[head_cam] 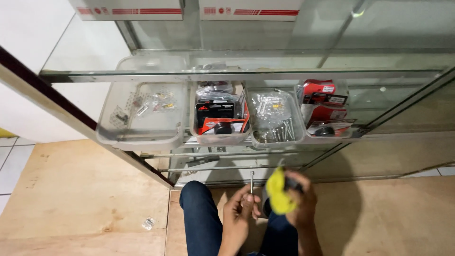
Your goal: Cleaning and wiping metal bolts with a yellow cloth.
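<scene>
left hand (239, 208): closed around a thin metal bolt (252, 180), held upright below the glass shelf (237, 76) | right hand (299, 201): closed around a yellow cloth (279, 192), just beside the bolt | trays (142, 118) of small parts are seen above

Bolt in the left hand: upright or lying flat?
Upright. The left hand pinches the bolt at its lower end, and the shaft points straight up toward the glass cabinet.

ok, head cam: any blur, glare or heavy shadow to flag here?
Head view: the right hand and its yellow cloth are motion-blurred; the left hand with the long bolt is sharper. Glare streaks the glass shelf. A dark shadow falls on the plywood floor beside the right hand.
</scene>
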